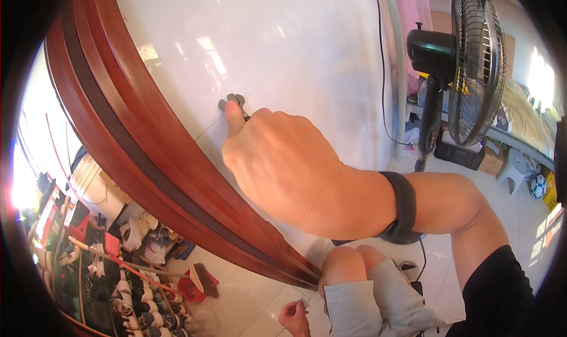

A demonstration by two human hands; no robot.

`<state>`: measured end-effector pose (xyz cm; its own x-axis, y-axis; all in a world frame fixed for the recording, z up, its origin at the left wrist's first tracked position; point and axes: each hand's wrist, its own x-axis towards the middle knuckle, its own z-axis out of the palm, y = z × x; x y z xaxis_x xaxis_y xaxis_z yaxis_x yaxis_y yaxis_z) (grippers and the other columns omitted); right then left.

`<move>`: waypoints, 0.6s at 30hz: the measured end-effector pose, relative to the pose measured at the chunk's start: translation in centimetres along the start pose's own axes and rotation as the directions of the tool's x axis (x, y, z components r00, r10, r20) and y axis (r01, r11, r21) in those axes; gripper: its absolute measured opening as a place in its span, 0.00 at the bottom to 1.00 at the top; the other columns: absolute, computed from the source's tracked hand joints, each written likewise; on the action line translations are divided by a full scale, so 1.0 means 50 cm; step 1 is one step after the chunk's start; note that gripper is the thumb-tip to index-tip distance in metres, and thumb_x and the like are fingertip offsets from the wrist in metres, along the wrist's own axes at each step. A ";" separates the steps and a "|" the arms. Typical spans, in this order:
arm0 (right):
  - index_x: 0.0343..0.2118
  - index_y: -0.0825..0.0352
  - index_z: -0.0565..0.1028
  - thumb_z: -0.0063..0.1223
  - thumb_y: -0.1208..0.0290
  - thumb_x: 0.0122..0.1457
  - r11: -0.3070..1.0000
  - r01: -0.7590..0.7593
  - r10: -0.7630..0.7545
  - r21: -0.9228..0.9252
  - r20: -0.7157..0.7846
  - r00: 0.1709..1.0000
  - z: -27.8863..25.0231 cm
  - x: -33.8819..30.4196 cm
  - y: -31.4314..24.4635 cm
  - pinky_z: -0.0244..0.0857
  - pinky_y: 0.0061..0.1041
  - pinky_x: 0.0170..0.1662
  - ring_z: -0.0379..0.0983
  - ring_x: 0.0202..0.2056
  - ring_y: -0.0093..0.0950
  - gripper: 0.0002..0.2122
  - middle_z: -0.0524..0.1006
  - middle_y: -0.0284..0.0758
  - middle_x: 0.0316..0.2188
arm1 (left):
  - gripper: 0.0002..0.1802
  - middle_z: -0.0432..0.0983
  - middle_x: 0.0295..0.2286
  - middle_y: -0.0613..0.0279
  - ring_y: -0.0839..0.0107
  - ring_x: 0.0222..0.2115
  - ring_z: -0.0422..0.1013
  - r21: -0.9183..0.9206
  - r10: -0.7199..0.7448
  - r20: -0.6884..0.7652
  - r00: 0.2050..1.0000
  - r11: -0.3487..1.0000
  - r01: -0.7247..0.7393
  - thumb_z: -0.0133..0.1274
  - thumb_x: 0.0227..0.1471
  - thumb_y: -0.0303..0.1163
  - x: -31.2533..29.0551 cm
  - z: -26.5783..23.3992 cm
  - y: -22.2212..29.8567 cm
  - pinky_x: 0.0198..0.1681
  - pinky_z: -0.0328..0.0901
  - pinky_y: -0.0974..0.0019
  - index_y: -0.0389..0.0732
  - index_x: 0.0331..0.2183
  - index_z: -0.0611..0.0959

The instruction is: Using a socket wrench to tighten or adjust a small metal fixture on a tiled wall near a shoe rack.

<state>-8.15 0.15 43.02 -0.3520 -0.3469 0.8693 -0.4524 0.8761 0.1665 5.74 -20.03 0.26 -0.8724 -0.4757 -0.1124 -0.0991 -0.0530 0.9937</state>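
Observation:
My right hand [283,160] is closed around a dark grey tool with a lobed end [232,101], held up in front of the glossy white wall [295,53]. The thumb lies along the tool; most of its handle is hidden in my fist. Beside the tool, a thin joint line runs across the wall toward a reddish-brown wooden door frame [142,124]. A black band [406,204] circles my right wrist. Low in the picture, my left hand [293,319] pinches a small greyish piece [304,303], too small to name, beside my knees.
A black fan [472,65] stands to the right, with a dark cable running along the wall. Beyond it are a white stool [512,168] and a ball [538,186]. Past the frame at the left are shoe racks [136,295], a bucket [97,183] and a red dustpan [190,285].

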 end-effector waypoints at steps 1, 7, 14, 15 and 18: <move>0.32 0.84 0.76 0.47 0.80 0.62 0.998 -0.019 0.016 0.061 0.040 0.999 -0.003 0.007 0.000 0.61 0.34 0.14 0.67 0.12 0.37 0.10 0.68 0.44 0.11 | 0.05 0.80 0.25 0.58 0.73 0.22 0.75 -0.008 0.008 -0.025 1.000 1.000 -0.008 0.63 0.52 0.22 0.016 -0.007 -0.036 0.24 0.72 0.71 0.31 0.31 0.82; 0.33 0.86 0.76 0.47 0.81 0.61 0.995 -0.021 0.019 0.094 0.025 1.000 0.002 0.007 0.001 0.61 0.34 0.14 0.67 0.11 0.37 0.10 0.68 0.44 0.11 | 0.06 0.80 0.25 0.56 0.71 0.22 0.76 -0.031 0.009 -0.042 0.999 0.999 -0.010 0.63 0.50 0.18 0.017 -0.007 -0.045 0.22 0.73 0.69 0.32 0.30 0.80; 0.23 0.81 0.75 0.45 0.81 0.65 0.986 -0.030 0.021 0.163 0.059 0.998 -0.002 0.013 0.007 0.61 0.34 0.14 0.65 0.10 0.39 0.13 0.67 0.44 0.09 | 0.08 0.81 0.25 0.59 0.75 0.22 0.74 -0.034 -0.011 0.009 1.000 0.999 0.011 0.64 0.53 0.26 -0.003 0.007 -0.012 0.25 0.71 0.72 0.31 0.33 0.84; 0.23 0.81 0.75 0.45 0.81 0.65 0.986 -0.033 0.023 0.161 0.061 0.998 -0.002 0.014 0.008 0.61 0.34 0.14 0.65 0.10 0.39 0.13 0.67 0.44 0.09 | 0.08 0.81 0.25 0.59 0.75 0.22 0.74 -0.033 -0.012 0.012 1.000 0.999 0.013 0.64 0.53 0.26 -0.005 0.007 -0.011 0.25 0.71 0.72 0.31 0.33 0.84; 0.18 0.77 0.73 0.43 0.80 0.66 0.975 -0.017 0.004 0.222 0.059 0.998 -0.001 0.019 0.012 0.62 0.35 0.15 0.66 0.11 0.40 0.17 0.66 0.45 0.09 | 0.09 0.81 0.25 0.59 0.74 0.22 0.75 -0.033 -0.005 0.025 1.000 0.999 0.006 0.64 0.53 0.26 0.001 0.012 -0.010 0.26 0.72 0.72 0.31 0.34 0.84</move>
<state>-8.72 0.37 43.95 -0.4014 -0.3628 0.8410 -0.6172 0.7856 0.0444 5.45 -19.52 -0.24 -0.8837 -0.4532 -0.1174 -0.0883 -0.0848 0.9925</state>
